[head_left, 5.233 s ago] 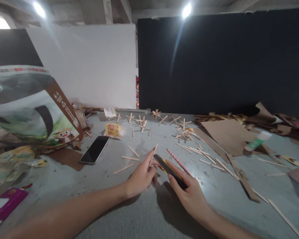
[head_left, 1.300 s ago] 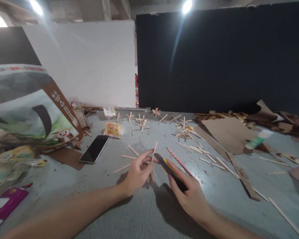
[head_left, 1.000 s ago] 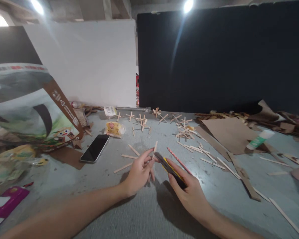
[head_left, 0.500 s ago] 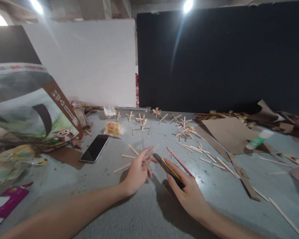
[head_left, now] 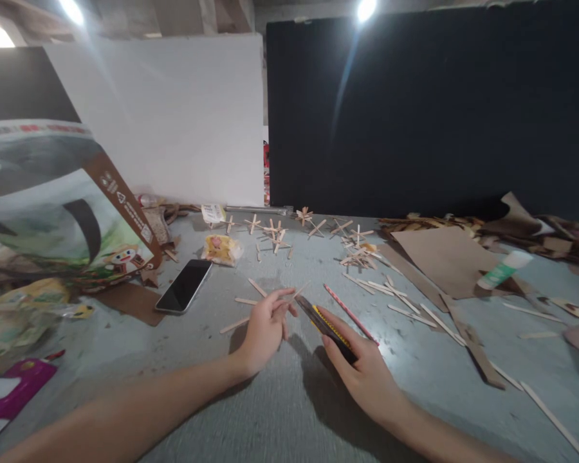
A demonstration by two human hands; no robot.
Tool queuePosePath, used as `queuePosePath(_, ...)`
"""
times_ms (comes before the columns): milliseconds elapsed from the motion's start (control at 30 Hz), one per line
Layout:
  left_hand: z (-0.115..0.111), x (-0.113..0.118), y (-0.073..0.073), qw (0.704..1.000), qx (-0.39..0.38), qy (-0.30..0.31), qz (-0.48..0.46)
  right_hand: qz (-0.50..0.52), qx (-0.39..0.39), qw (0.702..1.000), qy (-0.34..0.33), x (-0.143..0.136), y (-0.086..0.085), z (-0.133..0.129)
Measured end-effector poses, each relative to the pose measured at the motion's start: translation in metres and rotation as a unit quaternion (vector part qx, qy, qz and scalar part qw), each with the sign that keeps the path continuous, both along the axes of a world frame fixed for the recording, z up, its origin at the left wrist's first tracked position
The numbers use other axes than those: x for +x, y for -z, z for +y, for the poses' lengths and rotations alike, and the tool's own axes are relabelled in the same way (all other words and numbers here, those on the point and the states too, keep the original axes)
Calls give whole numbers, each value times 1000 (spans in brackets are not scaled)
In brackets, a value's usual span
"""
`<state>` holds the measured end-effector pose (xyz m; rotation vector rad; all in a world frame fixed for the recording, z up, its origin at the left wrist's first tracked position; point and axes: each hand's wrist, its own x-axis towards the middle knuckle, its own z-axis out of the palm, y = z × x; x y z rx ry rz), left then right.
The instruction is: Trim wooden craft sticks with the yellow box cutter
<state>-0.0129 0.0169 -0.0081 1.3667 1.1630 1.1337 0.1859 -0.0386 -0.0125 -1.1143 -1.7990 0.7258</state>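
Observation:
My right hand [head_left: 361,366] is wrapped round a black and yellow utility knife [head_left: 330,331], its front end pointing up and left. Just left of the knife tip, my left hand [head_left: 266,325] pinches a thin wooden stick [head_left: 303,290], which sticks out past the fingertips toward the knife. Loose wooden sticks [head_left: 234,325] lie beside my left hand, partly hidden by it. A red patterned straw or pencil [head_left: 350,314] rests on the table just beyond my right hand.
A phone [head_left: 184,287], a yellow packet [head_left: 222,249] and a large bag [head_left: 67,218] are on the left. Crossed sticks [head_left: 276,235] stand at the back. Loose sticks, cardboard [head_left: 444,260] and a glue stick [head_left: 504,270] lie on the right.
The fingers of my left hand have drawn closer together, and the stick in them now lies at a flatter slant. My right hand and the knife have hardly moved.

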Motion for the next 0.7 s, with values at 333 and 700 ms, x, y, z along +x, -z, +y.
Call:
queuePosePath(333,1,0,9,997,21,-49,48,1,-3,1000,2,0,1,-1)
queuePosePath(700,1,2,7,997,33,-50,40,5,2,1000,-7,0,1,0)
